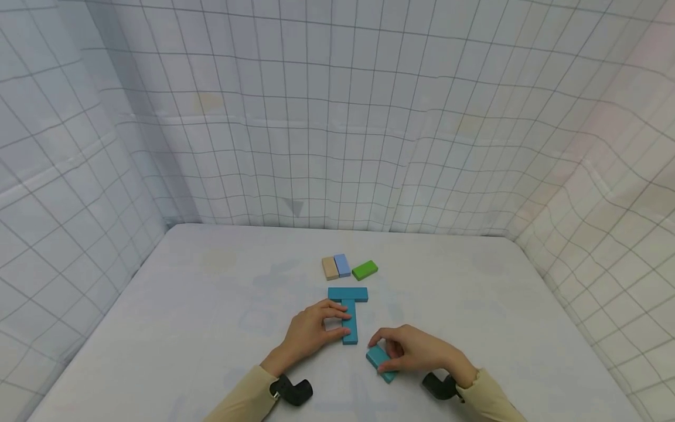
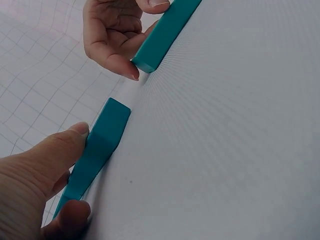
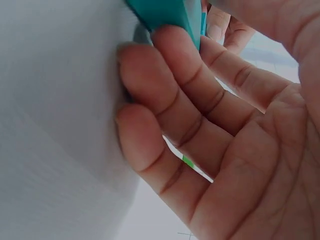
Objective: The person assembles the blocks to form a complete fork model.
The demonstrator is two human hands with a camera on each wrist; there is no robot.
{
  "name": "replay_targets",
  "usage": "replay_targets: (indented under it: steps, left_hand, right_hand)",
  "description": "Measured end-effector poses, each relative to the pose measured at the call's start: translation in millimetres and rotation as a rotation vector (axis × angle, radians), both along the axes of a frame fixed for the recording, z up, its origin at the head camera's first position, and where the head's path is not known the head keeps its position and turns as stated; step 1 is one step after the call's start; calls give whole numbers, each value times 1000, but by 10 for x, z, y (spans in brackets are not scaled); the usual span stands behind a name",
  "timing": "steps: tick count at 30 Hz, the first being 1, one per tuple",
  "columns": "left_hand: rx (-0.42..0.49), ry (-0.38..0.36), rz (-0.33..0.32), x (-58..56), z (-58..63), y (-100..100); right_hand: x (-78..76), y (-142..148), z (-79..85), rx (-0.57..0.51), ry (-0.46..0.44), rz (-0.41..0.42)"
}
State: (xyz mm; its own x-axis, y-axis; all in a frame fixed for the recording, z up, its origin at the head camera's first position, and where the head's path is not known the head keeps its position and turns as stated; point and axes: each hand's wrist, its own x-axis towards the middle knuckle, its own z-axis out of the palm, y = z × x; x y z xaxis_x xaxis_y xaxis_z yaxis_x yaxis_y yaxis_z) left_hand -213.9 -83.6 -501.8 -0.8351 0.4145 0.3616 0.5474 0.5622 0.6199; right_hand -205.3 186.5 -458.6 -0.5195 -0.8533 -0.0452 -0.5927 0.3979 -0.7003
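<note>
We see a loose teal block (image 1: 377, 355) at the near right of a T of teal pieces, and the right hand (image 1: 413, 349) pinches it between thumb and forefinger. The right wrist view alone shows this hand's other fingers bent side by side below the block, tips beside the surface (image 1: 237, 328); we cannot tell whether the block touches down. The T's stem (image 1: 352, 323) lies under the left hand (image 1: 311, 329), its fingers slightly spread and resting along it; the left wrist view shows the thumb against it. Only the head view gives us the crossbar (image 1: 348, 293) and, beyond, a tan block (image 1: 330, 269) beside a blue block (image 1: 343, 265), plus an angled green block (image 1: 365, 270). Behind hangs a gridded curtain (image 1: 316, 117).
</note>
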Motion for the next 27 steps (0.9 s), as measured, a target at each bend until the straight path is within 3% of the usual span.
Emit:
replay_targets:
  steps: [10, 20, 27]
  left_hand:
    - [-4, -1, -1, -1, 11, -3]
    - [0, 7, 1, 3, 27, -5]
    - [7, -5, -4, 10, 20, -5]
  right_hand:
    - [1, 17, 7, -22, -49, 26]
    - [9, 37, 56, 43, -85, 22]
    - [30, -2, 22, 55, -2, 12]
